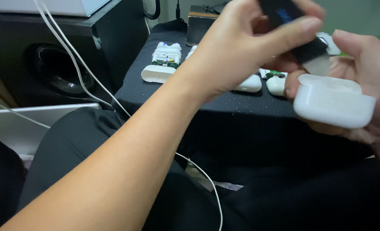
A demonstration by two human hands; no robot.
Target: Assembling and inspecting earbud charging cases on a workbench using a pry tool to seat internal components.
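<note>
Left hand (245,47): at 1 o'clock, fingers clamped on a black tool (299,32) with a flat metal blade.
Blade: its tip points down at the top edge of the white earbud case (333,100) — whether it touches, I cannot tell.
Right hand (369,72): at 3 o'clock, fingers curled under and around the case, thumb above it.
Table (207,100): black cloth — an opened white case with a green circuit board (162,64) at 11 o'clock, more white shells (249,83) behind the left wrist.
Cable (83,75): white, running from 11 o'clock down across the lap.
Speaker (55,68): black, at 10 o'clock.
</note>
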